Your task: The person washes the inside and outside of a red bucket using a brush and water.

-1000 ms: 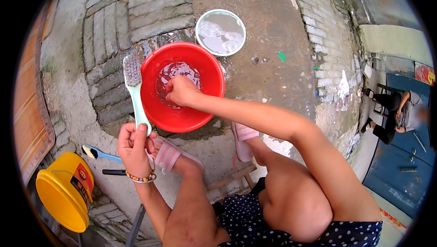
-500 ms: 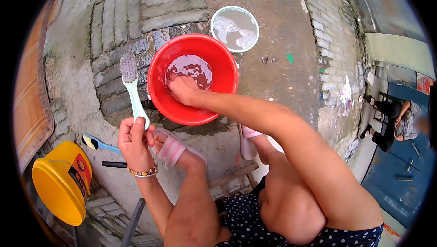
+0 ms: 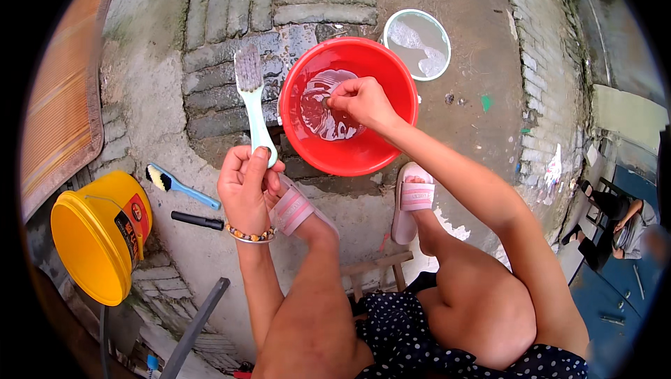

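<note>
Now, as half a second ago, the left hand (image 3: 246, 187) is closed, its thumb pressing the end of a mint-handled brush (image 3: 257, 119) against curled fingers. The brush points away from the hand, bristles (image 3: 248, 70) at its far end, just outside the left edge of the red basin (image 3: 349, 157) in this view. What differs is the right hand (image 3: 365, 103): earlier it dipped into the basin's near left part, but now it has moved over to the middle, nearer the right rim, fingers bunched above or at the water (image 3: 325, 124). Whether they pinch something small, I cannot tell. Left of the left hand, a black handle (image 3: 198, 221) and a blue brush (image 3: 187, 189) lie on the ground (image 3: 157, 92). Beyond the basin's far right edge stands a pale round tub (image 3: 450, 49) of sudsy water.
</note>
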Demonstrator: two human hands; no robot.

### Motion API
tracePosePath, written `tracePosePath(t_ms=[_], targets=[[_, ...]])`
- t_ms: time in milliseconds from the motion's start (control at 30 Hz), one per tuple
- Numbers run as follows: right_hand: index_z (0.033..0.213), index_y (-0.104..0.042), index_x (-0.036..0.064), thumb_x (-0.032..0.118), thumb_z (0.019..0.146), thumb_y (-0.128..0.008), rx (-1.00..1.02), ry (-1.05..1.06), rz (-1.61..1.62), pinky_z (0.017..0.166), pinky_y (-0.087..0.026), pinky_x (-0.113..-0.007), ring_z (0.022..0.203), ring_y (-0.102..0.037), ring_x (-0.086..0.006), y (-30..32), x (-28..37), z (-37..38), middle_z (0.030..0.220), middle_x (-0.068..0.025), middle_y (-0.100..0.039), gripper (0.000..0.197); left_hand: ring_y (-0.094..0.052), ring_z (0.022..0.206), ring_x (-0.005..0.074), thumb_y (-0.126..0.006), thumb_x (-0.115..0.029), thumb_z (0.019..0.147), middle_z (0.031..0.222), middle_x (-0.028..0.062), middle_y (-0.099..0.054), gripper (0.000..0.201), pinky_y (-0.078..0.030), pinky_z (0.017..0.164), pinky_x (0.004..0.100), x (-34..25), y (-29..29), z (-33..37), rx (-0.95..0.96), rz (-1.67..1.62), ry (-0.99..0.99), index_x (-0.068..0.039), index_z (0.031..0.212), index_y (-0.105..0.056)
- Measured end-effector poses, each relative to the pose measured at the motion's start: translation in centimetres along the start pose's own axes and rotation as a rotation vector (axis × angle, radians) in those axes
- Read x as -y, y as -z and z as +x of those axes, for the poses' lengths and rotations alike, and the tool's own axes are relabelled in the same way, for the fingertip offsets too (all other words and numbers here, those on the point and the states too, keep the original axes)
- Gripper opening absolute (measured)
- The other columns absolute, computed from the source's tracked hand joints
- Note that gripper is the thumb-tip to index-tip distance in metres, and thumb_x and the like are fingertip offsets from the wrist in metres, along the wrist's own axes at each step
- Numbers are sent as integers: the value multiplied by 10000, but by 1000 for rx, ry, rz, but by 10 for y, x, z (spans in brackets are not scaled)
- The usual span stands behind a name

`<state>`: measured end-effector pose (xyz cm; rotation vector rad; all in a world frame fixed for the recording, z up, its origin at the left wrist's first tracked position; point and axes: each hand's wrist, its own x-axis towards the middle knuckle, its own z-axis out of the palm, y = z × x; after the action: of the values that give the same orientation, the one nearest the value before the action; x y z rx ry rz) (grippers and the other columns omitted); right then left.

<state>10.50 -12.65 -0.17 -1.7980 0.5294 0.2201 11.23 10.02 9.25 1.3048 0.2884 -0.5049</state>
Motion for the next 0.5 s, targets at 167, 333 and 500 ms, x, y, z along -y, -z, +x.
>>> tracePosePath(t_ms=[167, 333, 500], targets=[[805, -665, 22, 84, 788, -640, 7, -381, 444, 376, -265, -184, 449, -420, -27, 34, 38, -44, 681, -34, -640, 69, -561, 553, 90, -580, -170, 897, 786, 88, -633, 151, -433, 460, 186, 5, -28, 1, 109, 60, 18, -21, 907, -557], [868, -654, 34, 85, 826, -623, 48, -392, 700, 377, -220, -174, 440, -340, -12, 52, 50, -64, 718, -29, -630, 73, -579, 863, 109, -616, -116, 868, 1002, 74, -611, 151, -499, 688, 236, 23, -63, 9, 205, 186, -153, 6, 957, -623], [879, -653, 41, 110, 842, -624, 73, -357, 752, 393, -209, -174, 456, -340, -7, 60, 57, -76, 690, 5, -599, 83, -563, 910, 127, -648, -59, 830, 1048, 80, -582, 94, -461, 796, 256, 30, -93, 11, 218, 201, -212, 15, 888, -650]])
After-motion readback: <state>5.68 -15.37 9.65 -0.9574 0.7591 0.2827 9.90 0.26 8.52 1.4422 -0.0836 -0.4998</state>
